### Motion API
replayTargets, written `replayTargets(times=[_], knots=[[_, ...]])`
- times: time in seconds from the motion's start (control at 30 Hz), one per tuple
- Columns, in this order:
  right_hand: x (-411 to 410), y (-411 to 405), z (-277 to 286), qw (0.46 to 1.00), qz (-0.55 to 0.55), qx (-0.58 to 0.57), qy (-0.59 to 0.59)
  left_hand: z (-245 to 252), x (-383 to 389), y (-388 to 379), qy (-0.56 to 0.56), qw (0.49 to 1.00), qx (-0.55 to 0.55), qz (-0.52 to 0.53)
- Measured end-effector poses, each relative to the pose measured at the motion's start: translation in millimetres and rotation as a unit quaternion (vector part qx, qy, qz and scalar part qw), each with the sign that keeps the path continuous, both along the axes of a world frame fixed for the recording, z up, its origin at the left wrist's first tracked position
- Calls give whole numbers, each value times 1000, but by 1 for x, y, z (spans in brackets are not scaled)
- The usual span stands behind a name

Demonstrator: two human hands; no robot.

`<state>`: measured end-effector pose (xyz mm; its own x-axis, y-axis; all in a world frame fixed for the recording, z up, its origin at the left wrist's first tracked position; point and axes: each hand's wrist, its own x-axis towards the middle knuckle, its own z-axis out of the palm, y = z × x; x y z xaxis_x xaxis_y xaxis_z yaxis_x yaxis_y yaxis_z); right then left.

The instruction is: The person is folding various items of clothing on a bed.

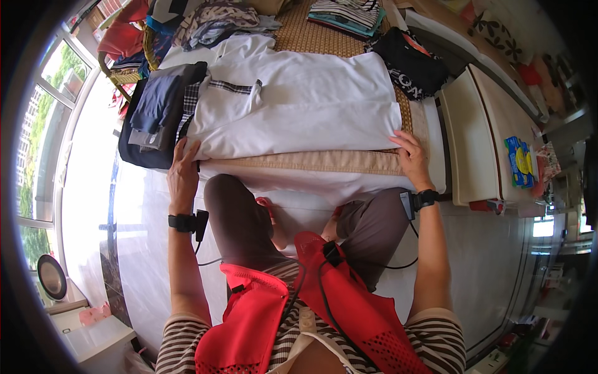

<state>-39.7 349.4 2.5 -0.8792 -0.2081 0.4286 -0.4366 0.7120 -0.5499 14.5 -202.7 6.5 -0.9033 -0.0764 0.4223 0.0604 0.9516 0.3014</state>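
A white short-sleeved shirt [303, 107] with checked trim lies spread sideways across the edge of a bed covered with a woven mat [322, 32]. My left hand [183, 173] rests on its near left part, fingers on the cloth beside a checked strip. At the shirt's near right corner, my right hand [411, 154] holds the edge between thumb and fingers. Whether the left fingers grip or only press cannot be told. Folded dark and grey clothes [156, 107] are stacked just left of the shirt. A black printed garment [413, 63] lies beyond its right end.
Striped and teal folded clothes [348, 16] lie at the far side, crumpled patterned clothes [215, 21] at the far left. A wicker basket [105, 68] holds more clothes. A pale bedside cabinet [486, 140] stands right, bearing a blue and yellow packet [519, 161]. Cables hang from both wrist straps.
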Motion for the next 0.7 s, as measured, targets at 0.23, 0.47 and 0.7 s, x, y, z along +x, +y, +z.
replayTargets(times=[0.23, 0.47, 0.7], knots=[[41, 22, 20, 991, -46, 126, 21, 12, -13, 11, -17, 999, 40, -33], [85, -8, 20, 982, -115, 140, 46, 14, -72, 14, 70, 988, -35, -134], [82, -58, 31, 974, -76, 210, 31, 43, -91, -19, 171, 984, 2, -49]])
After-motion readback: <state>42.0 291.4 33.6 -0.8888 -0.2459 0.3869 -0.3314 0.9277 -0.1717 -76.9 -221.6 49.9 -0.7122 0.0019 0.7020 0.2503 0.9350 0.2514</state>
